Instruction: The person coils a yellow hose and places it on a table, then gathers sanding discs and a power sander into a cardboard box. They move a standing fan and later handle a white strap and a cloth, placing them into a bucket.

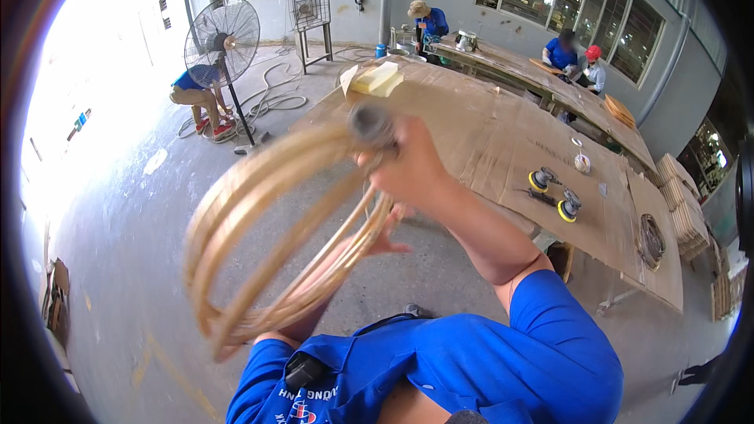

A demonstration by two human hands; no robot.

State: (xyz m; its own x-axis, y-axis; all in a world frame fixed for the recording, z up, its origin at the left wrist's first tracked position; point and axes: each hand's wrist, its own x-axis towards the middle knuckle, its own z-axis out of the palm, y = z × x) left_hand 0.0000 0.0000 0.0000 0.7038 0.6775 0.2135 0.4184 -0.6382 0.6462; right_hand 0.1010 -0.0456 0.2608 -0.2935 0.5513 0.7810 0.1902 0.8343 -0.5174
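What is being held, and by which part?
A coiled hose: the right hand grips it at its top, beside the grey end. Left hand is partly behind it; whether it grips can't be told.

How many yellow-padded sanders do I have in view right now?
2, both on the cardboard-covered table: the left sander and the right sander, slightly nearer the camera. Others may be hidden.

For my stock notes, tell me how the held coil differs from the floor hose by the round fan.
The held coil is raised, its dark fitting in the right hand; the floor hose lies flat. The held coil's loops are gathered; the floor hose's sprawl loosely. The held coil looks golden tan; the floor hose looks pale grey. Both are looped.
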